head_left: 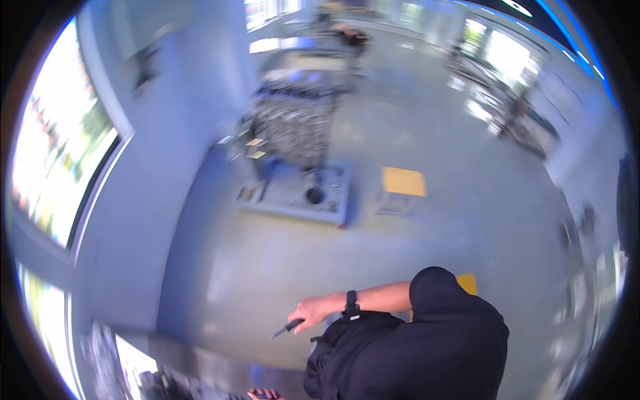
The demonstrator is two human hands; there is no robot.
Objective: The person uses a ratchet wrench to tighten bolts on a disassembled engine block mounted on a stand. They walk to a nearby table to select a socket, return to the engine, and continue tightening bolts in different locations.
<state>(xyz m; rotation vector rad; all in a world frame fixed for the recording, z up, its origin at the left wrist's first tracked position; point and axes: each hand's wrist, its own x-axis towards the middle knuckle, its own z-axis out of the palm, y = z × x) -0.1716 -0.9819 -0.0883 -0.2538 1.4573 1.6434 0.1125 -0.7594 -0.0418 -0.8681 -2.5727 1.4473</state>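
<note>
My right hand (310, 314) is closed around the dark handle of what looks like a screwdriver (287, 329), its thin shaft pointing down and to the left. That arm, in a black short sleeve with a black band at the wrist, bends across in front of my body. At the lower edge, only the curled fingers of my left hand (265, 395) show. They are next to a grey metal bench top (253, 379), and whatever they may hold is too cut off to make out. Motion blur smears much of the surroundings.
A large metal engine-like block (290, 127) stands over a blue-grey tray base (287, 210) ahead. To its right is a yellow-topped stool (404, 182). Another yellow surface (467, 284) shows behind my right arm. Blurred dark items (160, 385) lie at the lower left. Windows line the left wall.
</note>
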